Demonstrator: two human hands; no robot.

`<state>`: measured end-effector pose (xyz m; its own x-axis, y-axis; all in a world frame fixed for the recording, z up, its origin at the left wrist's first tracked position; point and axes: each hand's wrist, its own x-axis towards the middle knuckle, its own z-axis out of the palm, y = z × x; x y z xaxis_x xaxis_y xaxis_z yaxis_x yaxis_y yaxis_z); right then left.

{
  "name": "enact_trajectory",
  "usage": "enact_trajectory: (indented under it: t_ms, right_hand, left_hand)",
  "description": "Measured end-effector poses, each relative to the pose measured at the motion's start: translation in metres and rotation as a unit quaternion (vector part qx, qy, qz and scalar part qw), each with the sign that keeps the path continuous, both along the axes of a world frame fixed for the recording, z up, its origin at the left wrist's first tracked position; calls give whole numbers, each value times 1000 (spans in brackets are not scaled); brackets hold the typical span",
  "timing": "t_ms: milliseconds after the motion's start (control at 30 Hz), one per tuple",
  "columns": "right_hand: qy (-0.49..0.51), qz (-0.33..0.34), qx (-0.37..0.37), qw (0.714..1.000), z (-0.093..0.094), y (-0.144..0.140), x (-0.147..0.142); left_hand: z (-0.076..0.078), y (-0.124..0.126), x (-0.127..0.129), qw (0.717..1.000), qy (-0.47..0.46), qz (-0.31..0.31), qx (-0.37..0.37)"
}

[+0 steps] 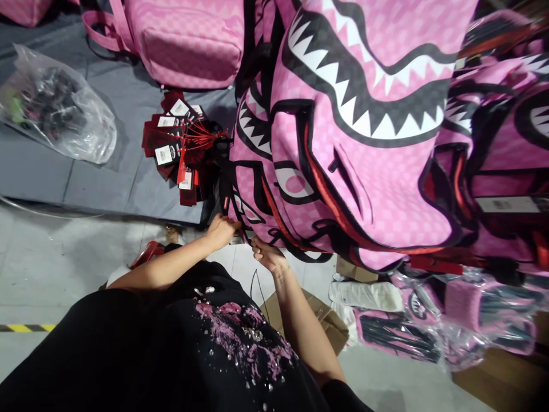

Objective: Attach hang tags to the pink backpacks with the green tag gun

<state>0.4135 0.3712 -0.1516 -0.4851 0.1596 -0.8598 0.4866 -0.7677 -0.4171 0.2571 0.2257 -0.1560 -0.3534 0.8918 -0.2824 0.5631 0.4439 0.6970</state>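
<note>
Both hands, left hand [221, 230] and right hand [266, 255], pinched the near edge of the pink shark-mouth fabric backpack [343, 143], which lay lengthwise pointing away toward the right.

Smooth printed cloth backpack [343, 149]

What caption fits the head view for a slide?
Both hands, left hand and right hand, grip the lower edge of a pink shark-mouth backpack beside red hang tags.

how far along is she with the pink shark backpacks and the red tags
Looks done: some pink bags lie wrapped in clear plastic, lower right. In hand: left hand and right hand work at the near edge of the shark-mouth backpack; what they grip is hidden. Left: a pile of red hang tags lies unused on the grey table.
</note>
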Motion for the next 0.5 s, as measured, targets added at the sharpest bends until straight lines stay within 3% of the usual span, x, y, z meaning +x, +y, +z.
enact_trajectory:
  t_ms: [233,400,500]
  right_hand:
    - [16,-12,-24,1000,-6,-3,-4]
    - [22,-32,-17,999,-10,-9,-6]
    - [25,-39,-12,999,-9,-14,-6]
  left_hand:
    - [-9,-19,-4,992,-100,7,81]
    - [-19,-17,6,989,-57,64,120]
    - [-25,-12,13,987,-22,68,142]
